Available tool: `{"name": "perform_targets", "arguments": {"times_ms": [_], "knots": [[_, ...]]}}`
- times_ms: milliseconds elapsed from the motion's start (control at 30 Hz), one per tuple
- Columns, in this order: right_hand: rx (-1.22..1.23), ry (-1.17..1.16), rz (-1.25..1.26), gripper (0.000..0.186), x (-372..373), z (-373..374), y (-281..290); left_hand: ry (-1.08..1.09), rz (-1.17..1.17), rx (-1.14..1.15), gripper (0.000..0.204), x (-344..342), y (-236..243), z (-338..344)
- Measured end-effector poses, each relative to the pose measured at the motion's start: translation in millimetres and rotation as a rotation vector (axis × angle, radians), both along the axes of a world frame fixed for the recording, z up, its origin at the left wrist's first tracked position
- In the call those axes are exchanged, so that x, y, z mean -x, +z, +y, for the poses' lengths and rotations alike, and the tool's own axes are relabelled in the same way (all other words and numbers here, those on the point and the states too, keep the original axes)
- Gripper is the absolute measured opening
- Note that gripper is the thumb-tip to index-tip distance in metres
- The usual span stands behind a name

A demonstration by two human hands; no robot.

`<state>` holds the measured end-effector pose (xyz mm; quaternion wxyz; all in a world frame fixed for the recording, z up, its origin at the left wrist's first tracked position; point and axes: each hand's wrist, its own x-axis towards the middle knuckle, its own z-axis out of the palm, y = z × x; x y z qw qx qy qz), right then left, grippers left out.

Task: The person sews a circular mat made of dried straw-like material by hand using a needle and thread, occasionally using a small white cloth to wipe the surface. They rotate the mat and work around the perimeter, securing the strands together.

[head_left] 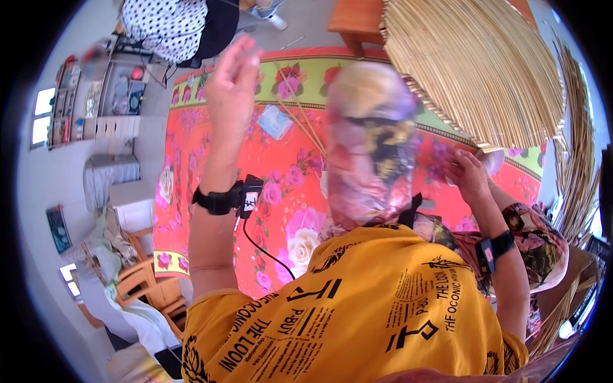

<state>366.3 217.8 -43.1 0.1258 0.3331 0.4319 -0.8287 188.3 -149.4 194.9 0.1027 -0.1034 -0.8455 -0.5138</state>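
"Over the red flowered sheet [185,159], how do the hands stand?"

"The left hand [230,86] is raised, fingers loosely spread, nothing visible in it. Below and to the right of it lie a few loose stalks [311,132]. The right hand [474,179] has its fingers half curled; blur hides whether they pinch anything, so I cannot tell. The reed panel [479,70] fans out just beyond that hand, its lower edge near the knuckles."

"How would you handle it well?"

"I would use the left hand to steady the panel's near side, and keep the right hand low by its edge. Light, even pressure along the stalks seems best; they look dry and may split if bent sharply."

"What else is around?"

"Far to the left of the left hand, shelves [76,96], then a wooden chair [137,281]. Below that hand, a black cable [263,249] runs from the wrist device [252,191] and could snag. Just right of the hand is a blue packet [275,122]. Between the hands, a raised leg [370,191] in floral trousers blocks the straight path across. Well beyond the right hand, an orange-brown desk [356,22] shows behind the panel; to that hand's right, a reed bundle [575,172] narrows the elbow room."
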Motion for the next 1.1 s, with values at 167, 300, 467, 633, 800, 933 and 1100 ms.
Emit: {"name": "perform_targets", "arguments": {"times_ms": [167,300,467,633,800,933,1100], "knots": [[-0.121,0.156,0.089,0.016,0.3,4.2,92.4,0.237,-0.185,0.076,0.035,-5.1,-144.5,-132.9],[-0.475,0.314,0.156,0.016,5.3,15.5,151.8,0.272,-0.461,0.122,0.032,-18.1,-257.0,-177.2],[-0.606,0.512,0.159,0.015,20.5,15.9,204.7,0.341,-0.722,0.079,0.025,-56.4,-319.9,-172.8],[-0.653,0.678,0.165,0.011,39.6,-6.9,235.6,0.249,-0.582,0.242,0.026,-51.7,-333.8,-182.1],[-0.696,0.822,0.061,0.006,71.1,-37.5,272.0,0.540,-0.534,0.117,0.030,5.0,-327.5,-198.6],[-0.737,0.792,0.155,0.007,80.9,-42.0,263.4,0.634,-0.539,0.344,0.044,38.5,-347.6,-217.1],[-0.818,0.847,0.076,0.008,97.1,-45.9,268.5,0.617,-0.622,0.596,0.053,59.9,-347.4,-189.5]]}}
